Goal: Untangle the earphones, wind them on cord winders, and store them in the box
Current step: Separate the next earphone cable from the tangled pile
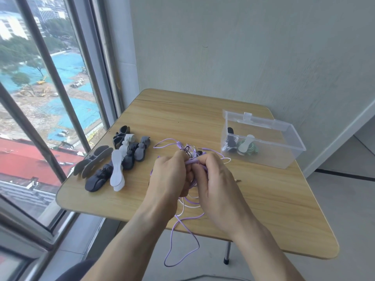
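I see both hands pinching the tangled purple earphone cords [182,218] above the light wooden surface [263,209]: left hand [168,175] and right hand [213,179] each curled tight around the knot.

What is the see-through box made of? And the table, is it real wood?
The box looks like clear hard plastic: you can see the wound earphones through its glossy walls. The table shows a pale wood grain, but its smooth, even surface and rounded corners suggest a printed wood-look top; I can't be sure.

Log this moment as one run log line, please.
stage: untangling | left hand: grips purple earphone tangle | right hand: grips same | cord winders: table left | box: open, two wound sets
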A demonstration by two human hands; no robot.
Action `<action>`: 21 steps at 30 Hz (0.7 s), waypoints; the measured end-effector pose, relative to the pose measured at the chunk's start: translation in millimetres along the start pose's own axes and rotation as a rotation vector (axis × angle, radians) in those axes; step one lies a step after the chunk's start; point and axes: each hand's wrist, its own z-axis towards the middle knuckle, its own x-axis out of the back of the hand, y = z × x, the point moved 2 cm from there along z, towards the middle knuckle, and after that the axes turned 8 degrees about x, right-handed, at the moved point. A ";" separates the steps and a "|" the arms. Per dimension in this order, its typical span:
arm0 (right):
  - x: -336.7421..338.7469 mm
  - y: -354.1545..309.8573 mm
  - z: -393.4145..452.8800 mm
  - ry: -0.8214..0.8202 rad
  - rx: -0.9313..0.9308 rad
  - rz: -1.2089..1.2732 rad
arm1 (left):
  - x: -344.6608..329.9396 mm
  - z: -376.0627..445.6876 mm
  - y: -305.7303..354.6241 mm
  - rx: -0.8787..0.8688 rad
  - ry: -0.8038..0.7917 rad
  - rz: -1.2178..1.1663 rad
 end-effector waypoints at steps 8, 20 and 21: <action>-8.3 -8.0 1.6 0.061 0.154 -0.032 | 13.2 0.4 3.0 0.112 -0.038 -0.059; 1.9 2.2 7.5 0.267 0.041 0.022 | 72.7 19.2 18.6 -0.498 0.561 0.577; 4.1 5.6 7.4 0.263 0.018 0.013 | 81.3 22.1 19.2 -0.503 0.633 0.720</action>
